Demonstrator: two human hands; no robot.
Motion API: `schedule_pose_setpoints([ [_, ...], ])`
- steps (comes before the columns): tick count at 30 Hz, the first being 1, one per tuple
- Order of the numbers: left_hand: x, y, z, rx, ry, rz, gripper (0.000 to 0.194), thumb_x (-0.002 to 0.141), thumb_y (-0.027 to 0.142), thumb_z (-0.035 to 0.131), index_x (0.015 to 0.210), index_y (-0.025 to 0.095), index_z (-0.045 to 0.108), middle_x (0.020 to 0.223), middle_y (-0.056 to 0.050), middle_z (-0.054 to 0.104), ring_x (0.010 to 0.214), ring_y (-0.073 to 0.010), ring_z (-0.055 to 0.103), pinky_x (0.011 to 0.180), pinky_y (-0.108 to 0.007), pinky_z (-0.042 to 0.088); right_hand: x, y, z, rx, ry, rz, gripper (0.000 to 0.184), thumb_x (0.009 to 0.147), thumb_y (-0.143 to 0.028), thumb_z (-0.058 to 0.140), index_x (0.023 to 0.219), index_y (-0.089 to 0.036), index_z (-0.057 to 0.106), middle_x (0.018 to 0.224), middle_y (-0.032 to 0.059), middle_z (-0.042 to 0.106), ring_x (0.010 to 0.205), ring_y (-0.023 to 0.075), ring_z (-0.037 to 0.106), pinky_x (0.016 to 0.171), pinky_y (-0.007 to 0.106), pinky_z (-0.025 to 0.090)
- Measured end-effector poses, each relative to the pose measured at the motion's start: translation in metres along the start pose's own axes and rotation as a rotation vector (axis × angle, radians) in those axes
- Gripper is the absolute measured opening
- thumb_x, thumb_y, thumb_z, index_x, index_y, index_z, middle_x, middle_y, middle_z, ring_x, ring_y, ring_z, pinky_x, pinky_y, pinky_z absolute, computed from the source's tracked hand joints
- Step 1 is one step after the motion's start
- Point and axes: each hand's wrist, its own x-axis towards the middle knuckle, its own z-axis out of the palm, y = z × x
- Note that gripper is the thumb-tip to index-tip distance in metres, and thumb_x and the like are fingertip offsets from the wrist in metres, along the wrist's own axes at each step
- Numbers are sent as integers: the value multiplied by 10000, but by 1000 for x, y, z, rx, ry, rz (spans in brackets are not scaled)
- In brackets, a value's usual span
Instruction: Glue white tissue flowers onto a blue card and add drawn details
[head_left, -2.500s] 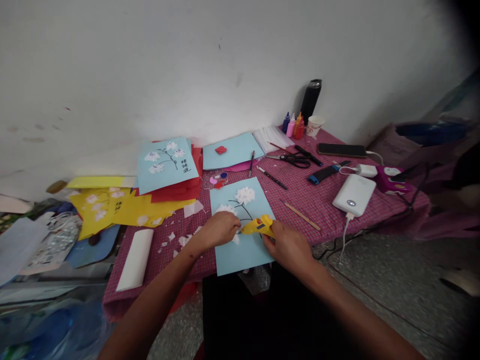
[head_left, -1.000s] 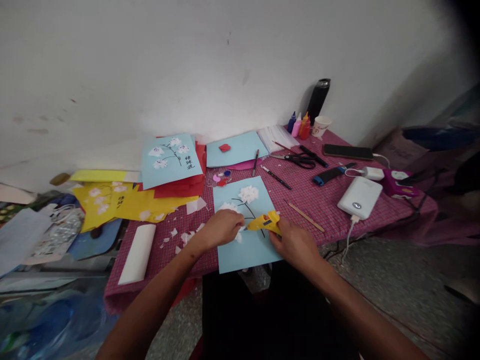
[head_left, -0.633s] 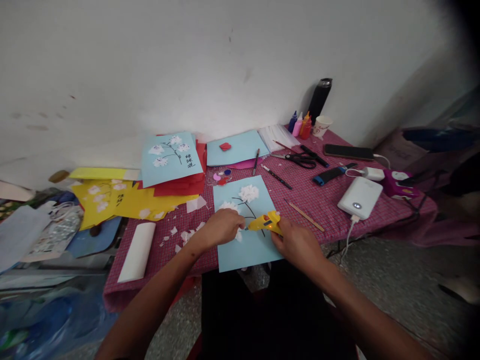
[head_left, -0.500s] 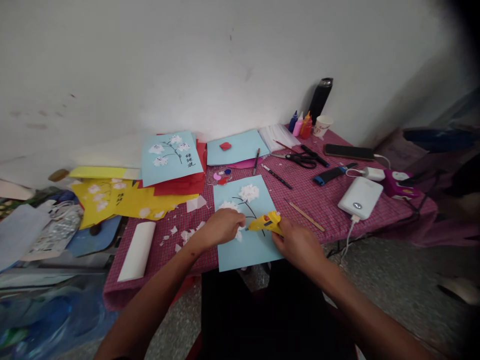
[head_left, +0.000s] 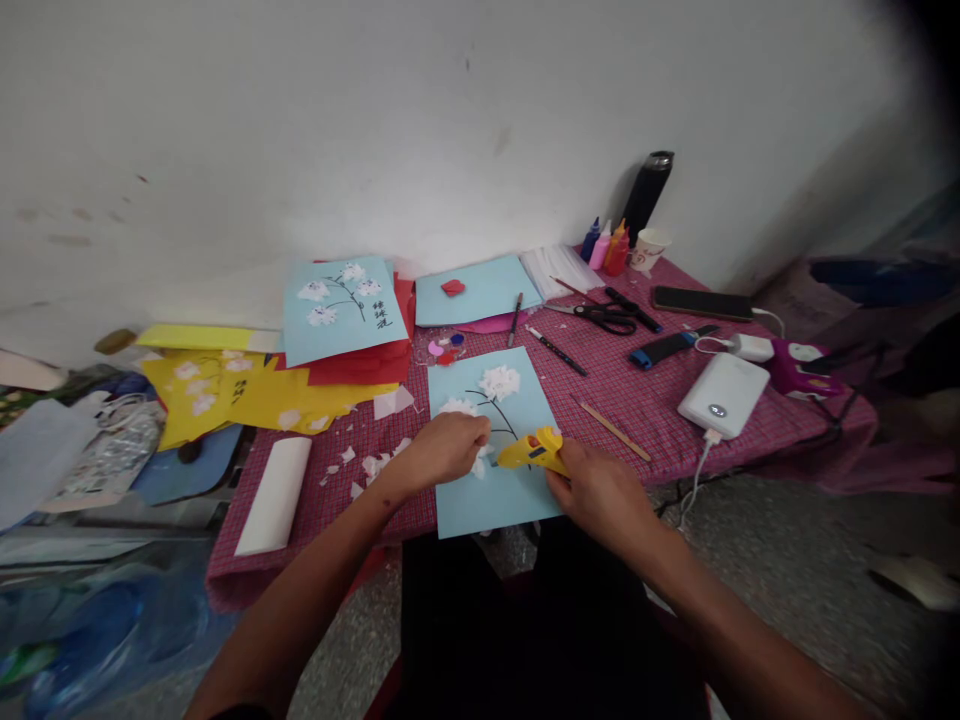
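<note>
A light blue sheet [head_left: 491, 490] with a drawn black branch and white tissue flowers [head_left: 499, 381] lies at the near edge of the red checked table [head_left: 637, 400]. My right hand [head_left: 600, 490] grips a small yellow glue gun [head_left: 531, 452], its nozzle pointing left at the sheet. My left hand [head_left: 446, 447] rests on the sheet with fingers curled and pinched beside a white tissue tuft just in front of the nozzle; what the fingers pinch is too small to name.
Scissors [head_left: 604, 317], pens, paint bottles [head_left: 606, 247], a black flask [head_left: 648, 193], a paper cup, a phone [head_left: 701, 302] and a white power bank [head_left: 723, 393] lie to the right. Finished blue [head_left: 341, 308], red and yellow sheets pile up at left, with a white roll [head_left: 274, 493].
The hands and glue gun have stayed over the same spot of the blue sheet. The view has drifted slightly, with the left fingers closing nearer the nozzle.
</note>
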Motion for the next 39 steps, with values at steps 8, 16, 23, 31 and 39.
schedule_pose_setpoints([
  [8,-1,1,-1,7,19,10,117,860,149,450,823,210,542,794,-36,650,749,-193,564,672,-311,374,-4,-3,2,-19,6,1,106,897,-261,559,951,-180,602,894,79,730,732,222,681,608,294,345],
  [16,-1,-1,1,-1,11,17,111,862,146,458,843,210,546,807,-35,653,771,-194,572,703,-312,389,-5,-5,7,24,-1,-23,129,901,-259,547,981,-173,601,912,88,738,749,231,690,612,296,356],
  [23,-1,-1,0,0,12,1,108,860,153,459,831,209,546,813,-38,657,768,-198,577,676,-311,377,-1,11,4,-10,73,75,222,909,-379,538,932,-163,585,764,91,718,686,248,684,568,298,331],
  [31,-1,-3,4,1,21,-3,106,858,152,461,844,210,548,818,-36,662,761,-197,571,664,-308,362,5,13,2,-75,39,72,238,915,-387,538,965,-159,581,789,101,726,707,263,693,572,306,337],
  [39,-1,-2,3,-14,14,-15,109,872,162,466,859,204,566,820,-41,667,761,-196,580,669,-304,375,4,2,4,-34,-21,-46,154,905,-302,562,953,-158,593,825,88,728,720,242,693,592,303,338],
])
